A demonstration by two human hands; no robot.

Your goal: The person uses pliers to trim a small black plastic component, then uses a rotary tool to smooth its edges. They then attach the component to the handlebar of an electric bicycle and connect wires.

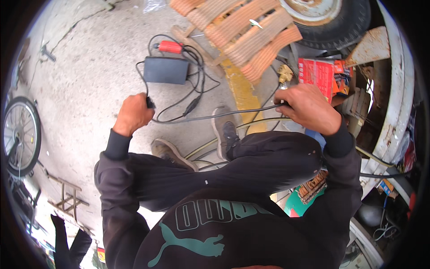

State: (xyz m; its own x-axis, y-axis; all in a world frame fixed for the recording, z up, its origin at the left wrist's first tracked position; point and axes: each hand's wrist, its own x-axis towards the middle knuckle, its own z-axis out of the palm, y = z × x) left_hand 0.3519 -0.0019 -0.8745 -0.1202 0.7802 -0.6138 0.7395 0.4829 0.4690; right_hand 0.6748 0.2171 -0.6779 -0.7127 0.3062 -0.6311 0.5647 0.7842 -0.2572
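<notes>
A black cable (215,116) stretches across in front of me from hand to hand, above my shoes. My left hand (133,114) is closed around it, with a small black piece (150,103), perhaps a plug, showing at the fingers. At the other end, my right hand (309,107) pinches the cable between thumb and fingers. Past my left hand, a dark grey flat box (166,70) lies on the concrete with loops of black cord (200,74) beside it. A red piece with a black end (170,46) rests just beyond the box.
An orange slatted wooden seat (242,36) and a rusty-rimmed wheel (340,22) stand ahead. Red boxes (316,74) and a white metal frame (396,112) are on the right. A yellowish hose (208,144) runs by my feet. A bicycle wheel (21,136) is far left.
</notes>
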